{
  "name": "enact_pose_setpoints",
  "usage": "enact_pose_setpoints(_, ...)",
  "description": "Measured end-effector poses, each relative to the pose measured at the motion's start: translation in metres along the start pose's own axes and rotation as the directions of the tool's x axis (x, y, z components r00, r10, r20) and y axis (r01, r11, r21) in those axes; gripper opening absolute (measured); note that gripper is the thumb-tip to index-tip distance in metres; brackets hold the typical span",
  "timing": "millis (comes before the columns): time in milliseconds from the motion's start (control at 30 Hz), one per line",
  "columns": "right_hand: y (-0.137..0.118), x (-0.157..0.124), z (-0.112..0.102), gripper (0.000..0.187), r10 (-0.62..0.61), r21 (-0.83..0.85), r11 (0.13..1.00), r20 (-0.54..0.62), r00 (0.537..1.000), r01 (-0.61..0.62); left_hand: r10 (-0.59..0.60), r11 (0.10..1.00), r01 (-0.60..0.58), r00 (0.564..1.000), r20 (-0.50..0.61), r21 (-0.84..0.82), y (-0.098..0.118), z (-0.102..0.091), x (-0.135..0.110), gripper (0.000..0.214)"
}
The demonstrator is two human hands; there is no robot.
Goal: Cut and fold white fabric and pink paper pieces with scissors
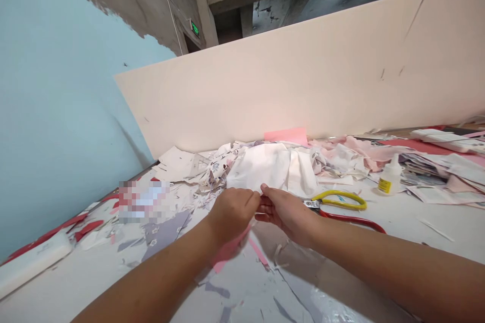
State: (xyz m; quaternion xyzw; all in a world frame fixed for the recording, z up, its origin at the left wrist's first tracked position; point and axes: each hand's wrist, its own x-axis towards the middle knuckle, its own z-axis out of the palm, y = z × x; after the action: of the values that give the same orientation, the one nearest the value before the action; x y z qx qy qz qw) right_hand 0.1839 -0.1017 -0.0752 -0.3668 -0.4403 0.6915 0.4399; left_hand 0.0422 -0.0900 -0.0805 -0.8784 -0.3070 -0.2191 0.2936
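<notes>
Above a white table [411,214] strewn with thin scraps [166,234], the left hand [232,213] curls into a fist against the half-curled right hand [290,214], whose grip I cannot tell, with a flat pink piece [232,251] just below the left, creased white cloth [259,166] beyond, and yellow-and-red-handled scissors [311,204] beside the right.

Got a pink scrap [229,252] here, pretty bright, plain on the visible part, fairly flat-looking. Sticking out below the curled left hand [232,212], slanting down and back toward the near side. Covered at the top by the fingers, so can't make out the full shape. Might be paper or cloth, honestly can't tell from this angle.
</notes>
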Motion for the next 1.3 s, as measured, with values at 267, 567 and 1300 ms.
enact_pose_setpoints(267,-0.002,0.004,-0.008,0.014,-0.021,0.175,0.984,-0.079,0.997,0.034,-0.012,0.998,0.012,1.000,-0.002,-0.055,0.012,-0.009,0.003,0.023)
enact_pose_setpoints(567,-0.010,0.018,-0.035,0.021,0.015,-0.114,0.993,0.247,0.969,0.014,-0.493,-0.103,0.621,0.646,0.583,-0.777,-0.009,0.009,0.004,0.034)
enact_pose_setpoints(1300,-0.011,0.016,-0.032,0.016,-0.127,-0.201,0.969,0.087,0.988,0.142,-0.579,-0.214,0.509,0.622,0.528,-0.834,-0.007,0.013,0.002,0.021)
